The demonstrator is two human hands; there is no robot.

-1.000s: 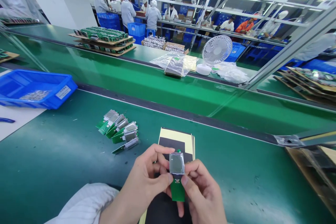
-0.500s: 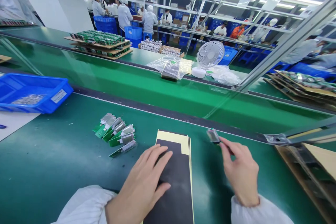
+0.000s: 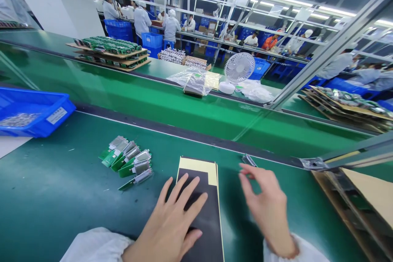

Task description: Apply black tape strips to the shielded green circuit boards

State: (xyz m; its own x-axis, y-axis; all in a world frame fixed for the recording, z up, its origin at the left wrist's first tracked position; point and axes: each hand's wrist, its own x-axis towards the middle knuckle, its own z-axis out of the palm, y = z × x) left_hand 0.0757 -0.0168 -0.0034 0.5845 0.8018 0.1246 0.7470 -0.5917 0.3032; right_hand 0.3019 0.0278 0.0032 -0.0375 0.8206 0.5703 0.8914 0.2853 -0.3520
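My left hand (image 3: 172, 223) lay flat with fingers spread on the black sheet (image 3: 201, 213), while my right hand (image 3: 265, 206) hovered open and empty, just beside the small module (image 3: 248, 159) on the tabletop (image 3: 61, 196).

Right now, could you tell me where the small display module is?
In the head view, the small display module lies on the green table, just beyond the right hand, right of the black sheet stack.

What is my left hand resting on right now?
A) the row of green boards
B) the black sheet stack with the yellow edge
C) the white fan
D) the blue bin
B: the left hand lies flat, fingers spread, on the black sheet stack, apart from the green boards.
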